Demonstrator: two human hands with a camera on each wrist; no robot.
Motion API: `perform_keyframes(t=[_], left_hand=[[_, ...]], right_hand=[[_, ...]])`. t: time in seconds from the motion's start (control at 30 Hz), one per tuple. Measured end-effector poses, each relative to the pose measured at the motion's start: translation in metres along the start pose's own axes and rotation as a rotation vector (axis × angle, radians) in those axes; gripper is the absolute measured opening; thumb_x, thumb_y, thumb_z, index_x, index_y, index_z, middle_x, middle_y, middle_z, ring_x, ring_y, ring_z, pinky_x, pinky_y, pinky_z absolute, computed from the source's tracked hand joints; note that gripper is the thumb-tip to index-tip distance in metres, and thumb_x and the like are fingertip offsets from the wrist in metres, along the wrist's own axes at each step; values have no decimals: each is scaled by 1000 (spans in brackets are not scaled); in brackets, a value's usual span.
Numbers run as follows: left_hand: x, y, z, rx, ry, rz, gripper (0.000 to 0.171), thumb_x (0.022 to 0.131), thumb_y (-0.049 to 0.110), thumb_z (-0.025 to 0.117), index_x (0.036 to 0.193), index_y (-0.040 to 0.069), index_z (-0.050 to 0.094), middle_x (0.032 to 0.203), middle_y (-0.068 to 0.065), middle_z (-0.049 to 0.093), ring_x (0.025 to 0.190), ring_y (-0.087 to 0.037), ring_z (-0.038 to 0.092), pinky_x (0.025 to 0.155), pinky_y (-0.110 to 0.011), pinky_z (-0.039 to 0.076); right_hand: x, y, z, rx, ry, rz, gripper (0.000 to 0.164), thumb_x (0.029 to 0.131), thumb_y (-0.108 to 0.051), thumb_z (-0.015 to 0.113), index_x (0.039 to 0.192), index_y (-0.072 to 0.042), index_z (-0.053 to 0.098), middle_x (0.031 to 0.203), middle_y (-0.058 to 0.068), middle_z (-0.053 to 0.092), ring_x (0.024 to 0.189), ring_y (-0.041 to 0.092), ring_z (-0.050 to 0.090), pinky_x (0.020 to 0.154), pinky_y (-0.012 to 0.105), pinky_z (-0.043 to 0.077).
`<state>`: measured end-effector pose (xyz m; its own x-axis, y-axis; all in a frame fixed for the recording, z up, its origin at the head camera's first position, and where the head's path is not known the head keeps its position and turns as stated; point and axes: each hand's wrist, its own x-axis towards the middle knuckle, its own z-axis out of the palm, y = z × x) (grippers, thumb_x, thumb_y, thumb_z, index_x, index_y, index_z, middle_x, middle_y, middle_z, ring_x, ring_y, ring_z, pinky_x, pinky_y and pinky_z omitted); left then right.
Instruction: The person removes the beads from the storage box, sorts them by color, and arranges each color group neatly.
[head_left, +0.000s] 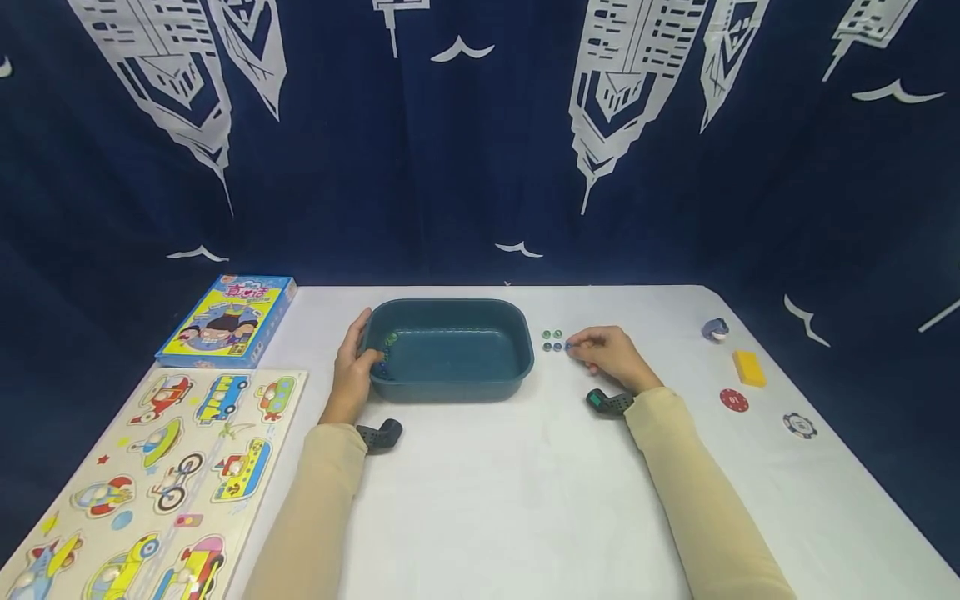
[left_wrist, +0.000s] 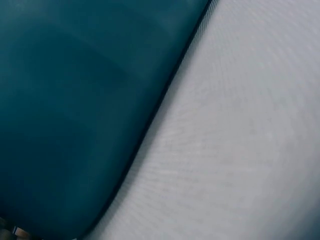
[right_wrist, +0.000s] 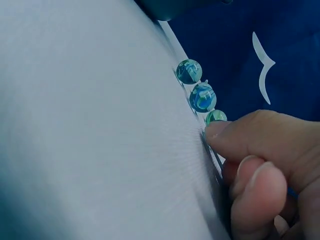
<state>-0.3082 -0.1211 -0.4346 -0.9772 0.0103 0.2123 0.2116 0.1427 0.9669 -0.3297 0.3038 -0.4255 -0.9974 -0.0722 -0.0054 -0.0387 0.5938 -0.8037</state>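
My left hand [head_left: 351, 367] grips the left rim of a dark teal plastic basin [head_left: 450, 392], thumb over the edge and fingers outside. Several green and blue marbles [head_left: 391, 339] lie in the basin's left end, beside that thumb. To the right of the basin, two green marbles [head_left: 552, 334] sit behind a front row of blue ones [head_left: 552, 347]. At the right end of this row my right hand [head_left: 611, 354] pinches a blue marble [head_left: 568, 346] between thumb and fingertips. In the right wrist view the thumb overlaps a greenish marble [right_wrist: 216, 116], near a swirled blue marble [right_wrist: 202, 97].
At left lie a wooden picture puzzle board [head_left: 195, 467] and a blue-yellow game box [head_left: 228, 321]. Along the right side are a small blue-and-white object [head_left: 715, 330], a yellow block [head_left: 749, 368], a red chip [head_left: 734, 400] and a black-and-white chip [head_left: 800, 425]. A dark blue curtain [head_left: 480, 167] hangs behind.
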Motion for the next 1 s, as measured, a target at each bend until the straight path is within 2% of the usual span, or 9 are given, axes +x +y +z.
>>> perform_keyframes(t=[0.07, 0.2, 0.33, 0.43, 0.6, 0.67, 0.83, 0.9, 1.0], left_hand=[[0, 0, -2, -4, 6, -1, 77, 84, 2, 43, 158, 15, 26, 162, -5, 27, 150, -25, 22, 122, -45, 15], [2, -2, -3, -28, 10, 2, 77, 84, 1, 43, 158, 15, 26, 162, -6, 29, 149, -26, 24, 121, -46, 17], [3, -1, -2, -39, 10, -7, 76, 85, 2, 44, 158, 14, 26, 161, -6, 30, 148, -26, 26, 121, -45, 18], [-2, 15, -2, -34, -2, -26, 75, 86, -1, 44, 158, 11, 25, 161, -9, 29, 149, -27, 26, 121, -45, 19], [-11, 40, -1, -30, -13, -25, 75, 85, -4, 44, 157, 4, 25, 160, -16, 30, 148, -32, 27, 120, -46, 21], [-5, 31, -2, -37, -9, -20, 75, 85, -4, 44, 157, 5, 25, 160, -14, 30, 148, -31, 27, 120, -45, 21], [9, 2, -2, -43, 10, -4, 76, 85, -1, 45, 158, 13, 27, 161, -9, 31, 149, -27, 25, 121, -43, 18], [10, -2, -1, -38, 21, 10, 77, 84, -1, 46, 157, 14, 28, 160, -8, 32, 148, -26, 26, 121, -43, 19], [9, -4, -1, -42, 29, 22, 77, 83, -1, 46, 157, 13, 29, 159, -8, 34, 148, -25, 28, 121, -43, 21]], right_hand=[[2, -2, 1, 2, -10, 4, 31, 89, -17, 73, 116, -2, 70, 69, 2, 61, 52, 12, 53, 66, 24, 48], [4, -5, -1, 108, -28, 11, 37, 90, -15, 72, 123, 0, 66, 74, 4, 62, 55, 10, 53, 58, 22, 49], [8, -19, -7, 175, -24, -36, 38, 94, -14, 66, 128, 3, 62, 86, 13, 64, 61, 10, 55, 58, 22, 52], [7, -44, -9, 176, -45, -83, 39, 96, -19, 64, 128, 3, 61, 97, 16, 65, 68, 12, 58, 65, 26, 55], [12, -91, -3, 181, -153, -158, 34, 96, -18, 65, 125, 0, 64, 94, 6, 65, 73, 16, 58, 69, 29, 55], [20, -105, 4, 175, -192, -191, 31, 96, -17, 65, 123, -2, 66, 93, 6, 66, 73, 18, 58, 69, 31, 54], [39, -138, 28, 133, -334, -229, 33, 95, -18, 67, 123, -1, 67, 106, 19, 66, 77, 22, 58, 69, 34, 55], [47, -146, 41, 118, -405, -228, 34, 96, -17, 67, 126, 0, 66, 110, 23, 65, 77, 22, 58, 69, 33, 55], [59, -156, 61, 104, -479, -213, 34, 96, -15, 66, 127, -1, 66, 107, 20, 67, 74, 20, 59, 67, 32, 55]])
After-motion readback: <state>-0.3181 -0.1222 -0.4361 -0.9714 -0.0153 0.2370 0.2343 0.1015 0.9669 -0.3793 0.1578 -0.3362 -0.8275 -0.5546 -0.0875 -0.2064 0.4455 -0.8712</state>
